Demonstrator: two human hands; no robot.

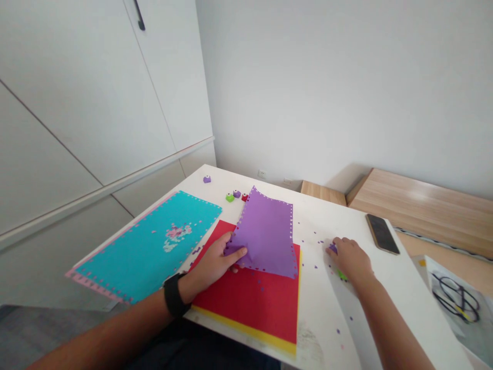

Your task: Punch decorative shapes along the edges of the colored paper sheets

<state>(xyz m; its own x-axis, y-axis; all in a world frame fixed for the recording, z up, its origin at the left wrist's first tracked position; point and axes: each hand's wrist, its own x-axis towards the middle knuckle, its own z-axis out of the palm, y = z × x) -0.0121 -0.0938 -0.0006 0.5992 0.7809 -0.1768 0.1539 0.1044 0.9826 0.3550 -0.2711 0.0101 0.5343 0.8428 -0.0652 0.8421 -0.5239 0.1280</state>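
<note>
Yellow card [246,329] under red card [250,303], nearest on white surface [319,318]. Left hand [213,262] clamped on lower edge of hole-punched purple sheet [265,236], sheet lying partly over red card. Right hand [348,259] well apart, cupped on small purple craft punch [332,248], green craft punch [342,276] just beneath. Farther left, teal sheet [142,246] over pink sheet [92,287]. Far edge: green punch [230,198], purple punch [236,193], red punch [244,197]. Smartphone [382,234] far right.
</note>
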